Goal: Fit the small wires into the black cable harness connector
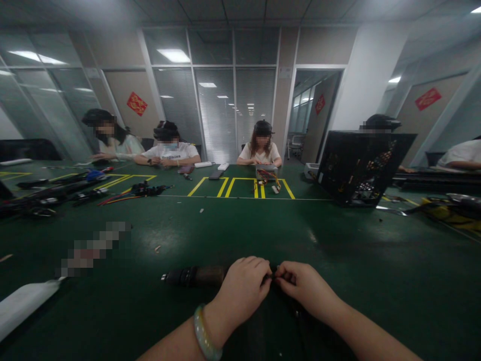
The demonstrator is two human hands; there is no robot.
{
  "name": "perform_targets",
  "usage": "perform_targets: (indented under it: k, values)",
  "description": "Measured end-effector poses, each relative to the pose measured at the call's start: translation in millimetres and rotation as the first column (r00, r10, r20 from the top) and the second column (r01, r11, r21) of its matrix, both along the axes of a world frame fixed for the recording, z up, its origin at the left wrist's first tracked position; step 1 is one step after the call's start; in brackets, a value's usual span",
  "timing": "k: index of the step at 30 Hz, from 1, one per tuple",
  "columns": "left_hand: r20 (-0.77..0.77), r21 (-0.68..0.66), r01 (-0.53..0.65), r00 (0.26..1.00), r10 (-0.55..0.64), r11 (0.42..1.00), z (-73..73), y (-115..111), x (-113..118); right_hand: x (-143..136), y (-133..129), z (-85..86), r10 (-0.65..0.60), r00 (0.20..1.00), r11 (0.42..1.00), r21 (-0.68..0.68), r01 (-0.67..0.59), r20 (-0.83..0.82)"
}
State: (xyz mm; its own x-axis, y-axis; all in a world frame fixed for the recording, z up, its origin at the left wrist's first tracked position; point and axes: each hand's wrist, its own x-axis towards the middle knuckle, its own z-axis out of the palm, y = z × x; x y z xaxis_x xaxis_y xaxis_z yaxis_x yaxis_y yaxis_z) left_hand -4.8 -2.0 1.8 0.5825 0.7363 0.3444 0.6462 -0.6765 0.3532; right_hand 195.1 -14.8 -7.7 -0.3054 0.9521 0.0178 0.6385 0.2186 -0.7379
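Observation:
A dark, cylindrical electric screwdriver [206, 275] lies sideways on the green table, its silver tip pointing left. My left hand [242, 288] is closed around the rear part, so that end is hidden under the palm and fingers. Close by on the right, my right hand [306, 288] makes a pinch, fingertips almost meeting those of the left. Something small and dark shows between the two hands; its kind is too unclear to name. Below the right hand, dark cord-like shapes are faintly visible against the table.
A black computer case [356, 170] stands at the right. Cables [139, 191] and dark parts lie at the left, near a white strip [26, 306]. Across the table, a person [261, 148] sits behind a power supply [266, 173] with coloured wires; other people sit nearby.

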Motion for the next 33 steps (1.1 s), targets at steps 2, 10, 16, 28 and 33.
perform_targets:
  k: [2, 10, 16, 28, 33]
  values:
    - [0.004, -0.006, 0.004, 1.000, -0.004, 1.000, 0.2, 0.2, 0.0, -1.1, -0.2, 0.1, -0.007, 1.000, 1.000, 0.011, 0.007, 0.000]
    - [0.006, -0.029, 0.013, 1.000, -0.013, 1.000, -1.4, 1.2, -2.4, -2.3, 0.2, -0.1, -0.011, 1.000, 0.998, 0.062, 0.010, 0.012]
    - [-0.012, -0.026, 0.025, 1.000, -0.026, 0.999, 0.6, 0.8, -2.3, -4.1, -1.6, 4.0, -0.018, 1.000, 0.999, 0.042, 0.018, 0.005]
    - [-0.034, -0.014, 0.018, 0.999, -0.018, 1.000, -2.4, 0.7, -2.2, -2.2, 0.1, 1.0, -0.035, 0.999, 0.998, 0.043, 0.034, 0.017]
    - [-0.027, -0.005, 0.026, 0.999, -0.026, 1.000, 0.1, -0.2, -1.9, -1.9, 0.3, -1.2, -0.036, 0.999, 0.998, 0.054, 0.035, 0.026]
